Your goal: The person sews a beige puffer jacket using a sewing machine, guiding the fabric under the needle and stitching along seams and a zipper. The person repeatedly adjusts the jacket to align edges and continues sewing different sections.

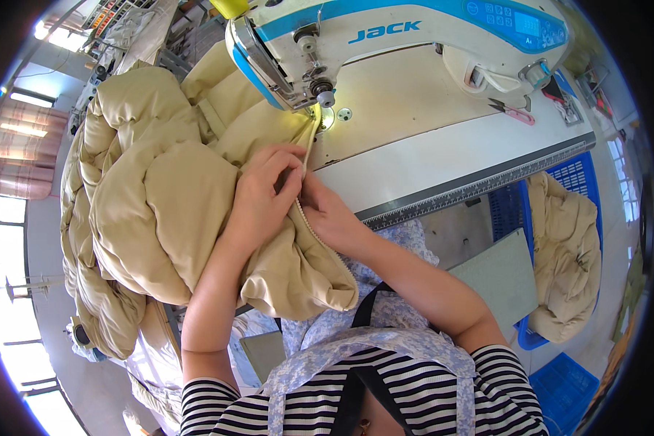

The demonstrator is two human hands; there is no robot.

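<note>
A puffy tan padded jacket point(185, 211) lies across the left of the sewing table and hangs over its front edge. Its zipper edge point(325, 248) runs from under the sewing machine's point(414, 47) lit needle area down toward my lap. My left hand point(265, 192) rests on the jacket close to the needle, its thumb and fingers pinching the zipper edge. Just right of it, my right hand point(332, 216) grips the same edge from the side, its fingertips partly hidden by the cloth and my left hand.
Pink-handled snips point(514, 112) lie on the right of the white table, whose front edge carries a ruler strip point(479, 174). A blue basket point(534, 340) with tan cloth pieces point(563, 254) stands at the right. Below it is another blue crate point(565, 385).
</note>
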